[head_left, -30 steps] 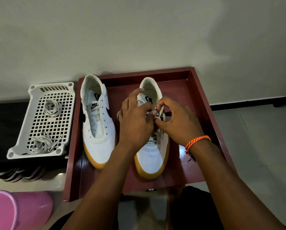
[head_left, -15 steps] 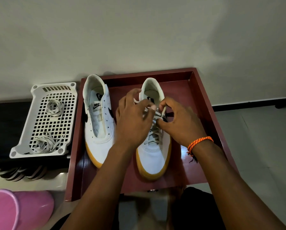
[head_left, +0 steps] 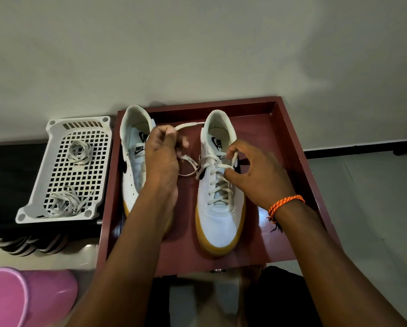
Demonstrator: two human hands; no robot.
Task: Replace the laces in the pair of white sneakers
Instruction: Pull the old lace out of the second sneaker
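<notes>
Two white sneakers with yellow soles stand in a dark red tray (head_left: 289, 147). The right sneaker (head_left: 217, 218) is laced with a cream lace (head_left: 217, 182) up to its top eyelets. My left hand (head_left: 161, 154) grips one free end of that lace, pulled out to the left in a loop above the tray. My right hand (head_left: 252, 171) pinches the lace at the shoe's top right eyelet. The left sneaker (head_left: 132, 161) has no lace and is partly hidden behind my left forearm.
A white perforated basket (head_left: 56, 185) left of the tray holds two bundles of loose laces (head_left: 65, 205). A pink plastic container (head_left: 25, 298) lies at the bottom left. A plain wall rises behind the tray. Grey floor runs to the right.
My left hand has moved left and away from the right sneaker, drawing the lace end out. My right hand stays at the top eyelets.
</notes>
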